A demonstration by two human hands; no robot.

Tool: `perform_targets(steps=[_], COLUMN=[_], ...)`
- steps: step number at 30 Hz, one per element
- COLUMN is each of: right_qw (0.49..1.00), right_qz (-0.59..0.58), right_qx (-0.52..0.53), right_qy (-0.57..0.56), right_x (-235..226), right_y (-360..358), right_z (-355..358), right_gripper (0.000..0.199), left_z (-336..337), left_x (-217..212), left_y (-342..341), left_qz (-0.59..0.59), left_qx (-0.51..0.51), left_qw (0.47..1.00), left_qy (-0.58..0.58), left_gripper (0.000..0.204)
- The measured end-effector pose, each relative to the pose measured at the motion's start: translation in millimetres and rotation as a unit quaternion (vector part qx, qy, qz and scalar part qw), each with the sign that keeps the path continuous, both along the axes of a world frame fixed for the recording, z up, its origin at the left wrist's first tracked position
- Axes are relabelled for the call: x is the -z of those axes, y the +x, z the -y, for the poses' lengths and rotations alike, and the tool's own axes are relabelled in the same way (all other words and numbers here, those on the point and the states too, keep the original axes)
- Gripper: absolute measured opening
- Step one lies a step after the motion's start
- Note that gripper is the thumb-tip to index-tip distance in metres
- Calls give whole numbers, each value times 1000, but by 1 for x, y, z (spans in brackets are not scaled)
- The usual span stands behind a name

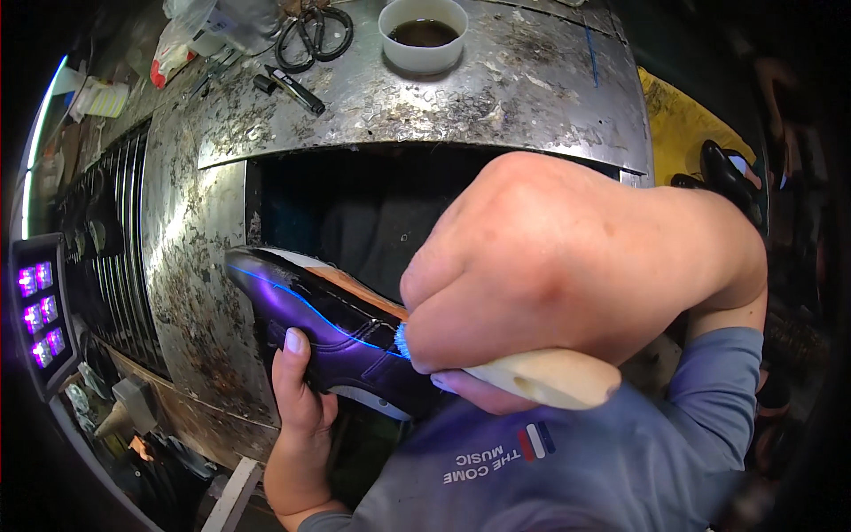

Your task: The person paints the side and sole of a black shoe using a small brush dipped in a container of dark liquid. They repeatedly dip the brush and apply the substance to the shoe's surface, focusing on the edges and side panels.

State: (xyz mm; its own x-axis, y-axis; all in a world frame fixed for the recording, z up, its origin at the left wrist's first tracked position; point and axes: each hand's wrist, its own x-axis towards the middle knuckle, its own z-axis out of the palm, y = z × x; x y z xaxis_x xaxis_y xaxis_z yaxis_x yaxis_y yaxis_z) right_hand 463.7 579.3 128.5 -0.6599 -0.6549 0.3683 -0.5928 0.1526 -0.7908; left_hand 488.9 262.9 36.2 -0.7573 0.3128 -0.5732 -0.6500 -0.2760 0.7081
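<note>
A black leather shoe [332, 306] lies tilted in front of me, with a purple sheen and a glowing blue line along its side. Tan material shows along its upper edge. My left hand [301, 386] grips the shoe from below, its thumb pressed on the side. Wrapped in my right hand [532, 257] is a brush with a pale wooden handle [550, 377]. Its blue bristles [402, 340] touch the shoe where the blue line meets my fist. The shoe's right part is hidden behind my right hand.
On the worn metal bench [496, 106] stand a white bowl [424, 55] of dark liquid, a black marker [297, 91] and black-handled scissors [315, 37]. A purple-lit lamp [40, 315] is at the left. Black shoes [729, 173] sit by a yellow surface [691, 120] at right.
</note>
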Motion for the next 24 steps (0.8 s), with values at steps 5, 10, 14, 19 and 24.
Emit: perform_targets(steps=[5, 10, 14, 19, 24], right_qw=[1000, 999, 993, 990, 997], right_qz=[1, -25, -81, -102, -18], right_qx=[20, 48, 84, 61, 30], right_qy=[-9, -6, -35, 79, 68], right_x=[-11, -16, -4, -29, -40], right_y=[0, -1, 1, -2, -4], right_z=[-2, 0, 7, -1, -4], right_gripper=[22, 23, 23, 24, 24], left_z=[-4, -10, -16, -34, -37], left_x=[14, 24, 26, 23, 27], left_y=[2, 3, 1, 3, 8], left_qz=[27, 23, 26, 42, 92], left_qx=[-21, -57, -47, -62, -70], left_qw=[997, 992, 989, 982, 975], left_qy=[63, 112, 140, 175, 188], left_gripper=[62, 64, 67, 70, 73])
